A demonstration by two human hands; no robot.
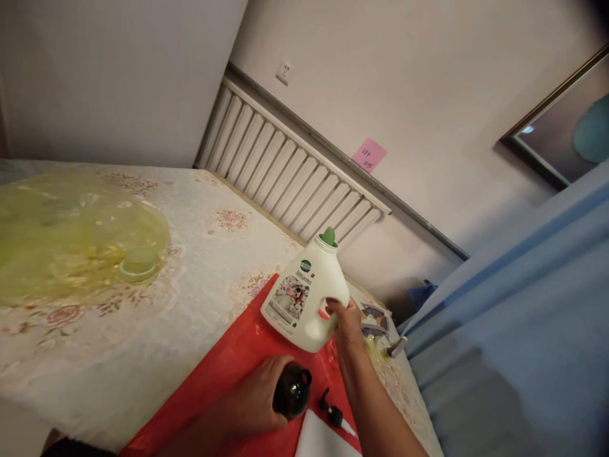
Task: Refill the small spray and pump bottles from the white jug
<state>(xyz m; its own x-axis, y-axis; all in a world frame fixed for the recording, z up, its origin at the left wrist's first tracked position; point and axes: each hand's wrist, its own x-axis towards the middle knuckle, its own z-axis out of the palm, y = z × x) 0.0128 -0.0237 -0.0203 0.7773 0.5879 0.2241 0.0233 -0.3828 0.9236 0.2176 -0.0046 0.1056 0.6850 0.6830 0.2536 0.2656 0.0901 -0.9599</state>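
My right hand is closed around the handle of a large cream laundry detergent jug. The jug leans to the right over a red sheet, and its green pour spout is uncovered. My left hand wraps round a dark, glossy bottle, seen from above with its open neck at the upper right. A black pump top with a white lower end lies just right of that bottle. Over on the left, a pale green cap rests by the yellow plastic bag.
A yellow see-through plastic bag spreads over the flowered tablecloth at left. White paper lies at the near edge. Behind the table stand a radiator and a wall. A blue curtain hangs along the right side.
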